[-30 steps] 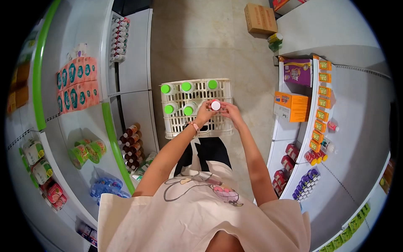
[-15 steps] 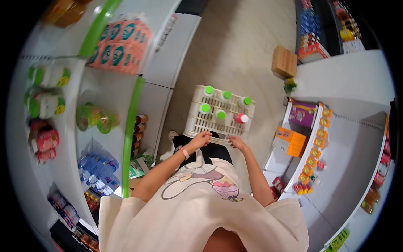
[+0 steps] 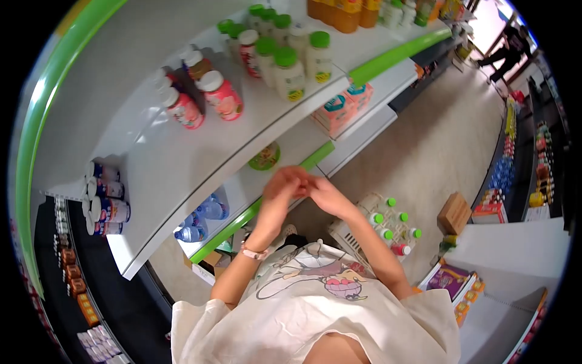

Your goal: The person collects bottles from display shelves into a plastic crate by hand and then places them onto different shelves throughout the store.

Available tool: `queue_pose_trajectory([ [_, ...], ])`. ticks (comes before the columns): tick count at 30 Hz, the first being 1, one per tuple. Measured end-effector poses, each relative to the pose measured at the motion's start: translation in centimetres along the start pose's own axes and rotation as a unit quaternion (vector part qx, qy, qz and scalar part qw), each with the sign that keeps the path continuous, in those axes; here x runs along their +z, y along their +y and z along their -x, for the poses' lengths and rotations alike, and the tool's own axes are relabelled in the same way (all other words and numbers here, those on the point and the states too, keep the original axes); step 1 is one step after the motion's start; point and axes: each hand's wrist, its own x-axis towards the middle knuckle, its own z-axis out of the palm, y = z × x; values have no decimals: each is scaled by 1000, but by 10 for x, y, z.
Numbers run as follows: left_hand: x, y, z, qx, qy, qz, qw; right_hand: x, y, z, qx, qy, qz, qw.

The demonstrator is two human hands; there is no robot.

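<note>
My left hand (image 3: 284, 185) and my right hand (image 3: 319, 193) meet in front of the shelf unit, fingertips overlapping or touching. Motion smears the fingers, and I see no object in either hand. Just beyond them, a round green-rimmed pack (image 3: 265, 156) lies on the lower shelf (image 3: 297, 147). Higher up, the shelf board (image 3: 257, 118) bears green-capped white bottles (image 3: 290, 76) and pink bottles with white caps (image 3: 222, 96). Behind my right forearm, on the floor, stands a pale plastic crate (image 3: 344, 238) with several green-capped bottles (image 3: 377, 218) and a red bottle (image 3: 399, 249).
Blue-tinted water bottles (image 3: 197, 221) lie on the lower shelf, left. Pink packs (image 3: 342, 109) sit farther along. A cardboard box (image 3: 454, 212) stands on the floor at right, near a white shelf (image 3: 509, 255). Another person (image 3: 512, 51) is far down the aisle.
My view has turned left toward the shelves. Both hands have left the crate's near edge and come together before the shelf. The crate now appears lower right, its bottles still inside.
</note>
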Motion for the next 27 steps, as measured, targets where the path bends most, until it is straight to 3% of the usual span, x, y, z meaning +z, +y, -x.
queue_pose_trajectory([
  [3,-23,61,1,161,103,52,980,38,-65,-48,-130,-44,76,988],
  [5,-46,85,-10,245,185,94,947,66,-101,-73,-226,74,177,955],
  [7,-59,113,-17,249,157,134,946,83,-124,-104,-346,203,228,887],
  [9,-69,126,-32,250,127,146,949,82,-130,-145,-423,237,246,839],
  [12,-82,129,-55,220,86,114,965,76,-131,-191,-316,234,306,867],
  [15,-86,134,-68,190,45,85,977,72,-136,-194,-239,188,247,920],
  [17,-85,132,-71,210,27,78,974,72,-138,-186,-224,178,210,935],
  [21,-80,127,-53,165,11,107,980,82,-140,-136,-195,155,149,957],
  [24,-66,115,-27,141,-5,79,987,84,-109,-102,-261,228,127,929],
  [27,-47,99,-4,114,16,31,993,92,-114,-43,-194,215,-3,957],
])
